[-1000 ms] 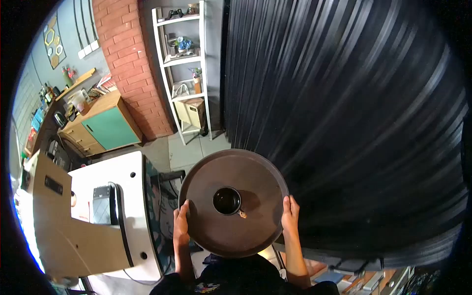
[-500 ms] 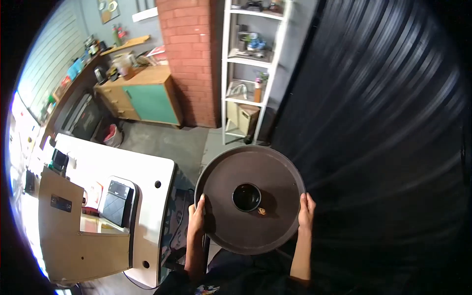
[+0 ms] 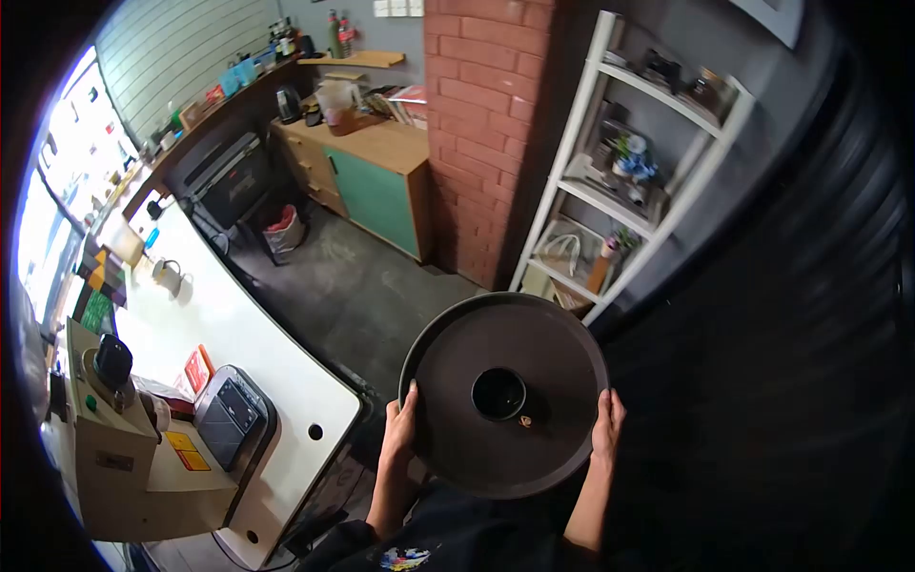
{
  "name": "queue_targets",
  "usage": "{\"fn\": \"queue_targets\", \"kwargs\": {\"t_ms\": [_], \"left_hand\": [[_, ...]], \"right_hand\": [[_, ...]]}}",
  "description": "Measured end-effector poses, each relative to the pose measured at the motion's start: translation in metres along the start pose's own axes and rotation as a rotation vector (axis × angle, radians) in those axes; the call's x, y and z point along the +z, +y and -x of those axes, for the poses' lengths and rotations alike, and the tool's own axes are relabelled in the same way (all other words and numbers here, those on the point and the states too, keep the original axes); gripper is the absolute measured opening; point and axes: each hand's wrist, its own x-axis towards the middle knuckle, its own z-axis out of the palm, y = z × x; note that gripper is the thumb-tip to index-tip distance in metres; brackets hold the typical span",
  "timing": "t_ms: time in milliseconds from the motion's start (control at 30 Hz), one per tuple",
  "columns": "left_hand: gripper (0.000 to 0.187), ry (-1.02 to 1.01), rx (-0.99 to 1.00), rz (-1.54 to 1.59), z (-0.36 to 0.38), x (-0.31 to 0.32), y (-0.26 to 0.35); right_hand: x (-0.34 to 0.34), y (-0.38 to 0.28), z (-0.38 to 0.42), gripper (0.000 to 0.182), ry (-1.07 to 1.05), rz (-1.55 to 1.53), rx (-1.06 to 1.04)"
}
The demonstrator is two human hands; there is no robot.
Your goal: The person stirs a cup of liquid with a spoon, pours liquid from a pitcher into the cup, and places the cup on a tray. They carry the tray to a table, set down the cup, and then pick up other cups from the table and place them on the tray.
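Observation:
A round dark brown serving tray [image 3: 505, 458] is held level in front of my body. My left hand [image 3: 400, 425] grips its left rim, thumb on top and fingers underneath. On the opposite rim my right hand [image 3: 607, 425] holds it the same way. Near the tray's middle stands a small dark cup [image 3: 498, 394], upright, its inside too dark to read. Beside the cup's lower right lies a small tan-brown piece [image 3: 525, 421] whose kind I cannot make out. Neither hand touches the cup.
A white table [image 3: 257, 334] at left bears a beige machine [image 3: 143, 477] and a black flat device [image 3: 229, 419]. Ahead are a green-doored cabinet [image 3: 374, 200], a brick pillar [image 3: 481, 124] and a white shelf [image 3: 610, 200]. A dark curtain [image 3: 762, 381] hangs at right.
My view has swung leftward, showing more of the white table and the room's left side. The tray, still in both hands, sits slightly further right in view, with the cup still on it.

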Motion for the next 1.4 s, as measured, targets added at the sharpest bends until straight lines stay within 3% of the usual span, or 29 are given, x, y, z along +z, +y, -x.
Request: {"fn": "queue_targets", "kwargs": {"t_ms": [67, 133, 233, 433, 533, 700, 767, 800, 833, 900, 1000, 1100, 1200, 1267, 1400], "left_hand": [[0.042, 0.061, -0.015, 0.012, -0.013, 0.008, 0.011], [0.043, 0.127, -0.013, 0.039, -0.025, 0.015, 0.025], [0.045, 0.231, 0.0, 0.142, -0.039, 0.021, 0.042], [0.046, 0.436, -0.02, 0.245, -0.086, 0.007, 0.057], [0.044, 0.478, 0.007, 0.253, -0.122, 0.001, 0.076], [0.044, 0.528, -0.046, 0.186, -0.198, -0.008, 0.112], [0.044, 0.472, 0.024, 0.279, -0.236, -0.015, 0.117], [0.044, 0.466, 0.026, 0.273, -0.253, -0.018, 0.119], [0.044, 0.444, 0.054, 0.281, -0.27, -0.021, 0.123], [0.045, 0.424, 0.066, 0.286, -0.295, -0.024, 0.135], [0.048, 0.398, 0.031, 0.259, -0.323, -0.031, 0.161], [0.047, 0.505, 0.089, 0.259, -0.35, -0.03, 0.181], [0.048, 0.47, 0.067, 0.312, -0.381, -0.036, 0.193], [0.048, 0.496, 0.053, 0.309, -0.403, -0.038, 0.202], [0.049, 0.477, 0.042, 0.358, -0.465, -0.049, 0.211]], "right_hand": [[0.022, -0.015, -0.032, 0.051, -0.025, -0.01, -0.028], [0.046, -0.033, -0.066, 0.041, -0.191, -0.011, -0.199], [0.092, -0.051, -0.106, 0.035, -0.378, -0.046, -0.278], [0.194, -0.086, -0.155, 0.032, -0.641, 0.001, -0.361], [0.244, -0.104, -0.176, 0.029, -0.79, 0.016, -0.305], [0.323, -0.129, -0.21, 0.044, -0.829, 0.017, -0.178], [0.354, -0.141, -0.231, 0.053, -0.956, 0.096, -0.142], [0.374, -0.131, -0.242, 0.029, -0.891, -0.003, -0.259], [0.395, -0.133, -0.252, 0.029, -0.883, -0.012, -0.263], [0.421, -0.141, -0.267, 0.056, -0.868, 0.158, -0.215], [0.458, -0.159, -0.27, 0.057, -0.803, 0.197, -0.204], [0.501, -0.155, -0.287, 0.056, -0.808, 0.207, -0.211], [0.546, -0.149, -0.303, 0.043, -0.74, 0.165, -0.237], [0.581, -0.136, -0.324, 0.022, -0.783, 0.116, -0.302], [0.643, -0.155, -0.337, 0.012, -0.756, 0.1, -0.367]]}}
